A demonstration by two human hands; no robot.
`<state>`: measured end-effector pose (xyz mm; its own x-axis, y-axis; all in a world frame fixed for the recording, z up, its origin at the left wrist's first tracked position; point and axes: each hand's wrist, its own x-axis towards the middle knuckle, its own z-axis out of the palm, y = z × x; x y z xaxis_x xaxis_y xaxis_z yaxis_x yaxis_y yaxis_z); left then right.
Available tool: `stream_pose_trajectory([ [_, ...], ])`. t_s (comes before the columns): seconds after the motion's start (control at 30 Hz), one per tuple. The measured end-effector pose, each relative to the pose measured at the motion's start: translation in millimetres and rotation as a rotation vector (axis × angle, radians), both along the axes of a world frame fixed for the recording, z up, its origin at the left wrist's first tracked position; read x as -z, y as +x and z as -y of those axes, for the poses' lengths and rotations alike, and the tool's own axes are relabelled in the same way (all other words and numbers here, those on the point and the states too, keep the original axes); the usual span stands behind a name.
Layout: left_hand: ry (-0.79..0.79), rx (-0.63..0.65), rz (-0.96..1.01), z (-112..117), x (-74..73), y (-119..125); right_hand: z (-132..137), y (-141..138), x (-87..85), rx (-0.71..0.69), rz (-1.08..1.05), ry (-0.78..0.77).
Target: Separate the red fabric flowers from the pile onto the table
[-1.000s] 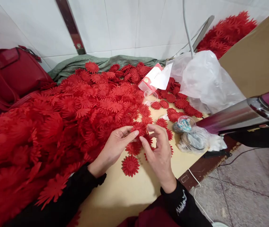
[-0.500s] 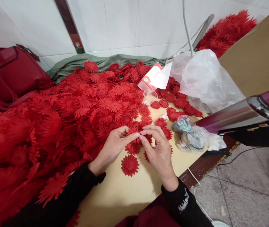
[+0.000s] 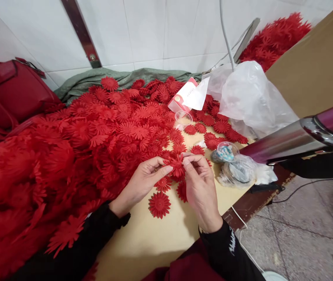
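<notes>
My left hand and my right hand meet over the tan table, and together they pinch one red fabric flower between thumbs and fingertips. The flower is crumpled between the fingers. Right below the hands lie loose red flowers, one of them flat on the table. A big heap of the same red flowers covers the table to the left and behind. Both sleeves are black.
A red handbag stands at the far left. White plastic bags, a pink and white packet, small clear tubs and a shiny purple tube sit on the right. More red flowers lie behind brown cardboard.
My fingers have closed in on the flower: the right hand's fingers, spread a second ago, now pinch it, and the flower has been squeezed and turned between both hands.
</notes>
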<state>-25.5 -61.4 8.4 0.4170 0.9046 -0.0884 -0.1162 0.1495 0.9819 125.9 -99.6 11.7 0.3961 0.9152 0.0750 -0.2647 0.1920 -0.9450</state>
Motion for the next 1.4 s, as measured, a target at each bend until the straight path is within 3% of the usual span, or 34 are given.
stream_pose_trajectory([
  [0.27, -0.066, -0.132, 0.046, -2, 0.7, -2, -17, 39, 0.3, 0.182, 0.044, 0.037],
  [0.4, -0.090, -0.145, 0.162, -4, 5.4, 1, -15, 43, 1.8, 0.119, 0.105, 0.014],
  [0.53, -0.087, -0.176, 0.135, -3, 5.1, 0, -7, 34, 2.1, 0.028, 0.187, 0.011],
  [0.63, -0.065, -0.187, 0.065, -2, 0.4, -1, 0, 28, -5.3, -0.070, 0.317, 0.000],
  [0.83, 0.015, -0.153, 0.009, -2, -4.6, -1, 5, 18, -25.1, -0.135, 0.549, -0.031],
  [1.07, 0.043, -0.066, -0.003, -2, -6.0, -3, 2, 12, -10.7, -0.253, 0.467, -0.075],
  [1.17, 0.027, -0.046, 0.011, 0, -7.5, -3, 1, 14, -4.6, -0.223, 0.323, -0.096],
  [1.27, 0.042, -0.068, 0.018, 1, -10.1, -4, -4, 23, -2.6, -0.078, 0.170, -0.101],
  [1.4, 0.054, -0.165, 0.028, 0, -10.4, -2, -8, 37, -2.8, 0.011, 0.272, -0.091],
])
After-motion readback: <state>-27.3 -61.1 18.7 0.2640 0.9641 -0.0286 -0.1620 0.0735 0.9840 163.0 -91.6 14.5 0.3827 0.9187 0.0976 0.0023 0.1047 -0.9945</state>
